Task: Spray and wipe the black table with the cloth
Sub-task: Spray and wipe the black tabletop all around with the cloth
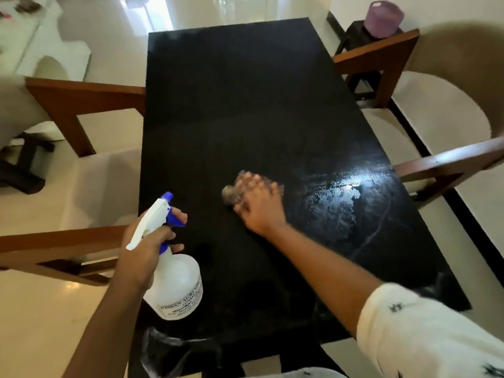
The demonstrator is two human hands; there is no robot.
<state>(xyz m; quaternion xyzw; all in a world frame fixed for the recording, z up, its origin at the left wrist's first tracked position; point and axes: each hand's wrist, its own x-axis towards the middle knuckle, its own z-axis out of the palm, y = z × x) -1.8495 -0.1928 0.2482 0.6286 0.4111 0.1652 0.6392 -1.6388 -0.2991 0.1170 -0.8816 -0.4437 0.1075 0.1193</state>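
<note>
Left hand (147,249) up close has its fingers wrapped round the spray bottle (177,285), held just over the black counter's (245,91) near-left corner. Further in, mid-counter, the right hand (260,207) is blurry, but its fingers look curled over the cloth (230,192), pressing it on the surface. Wet streaks (341,203) shine to its right.
</note>
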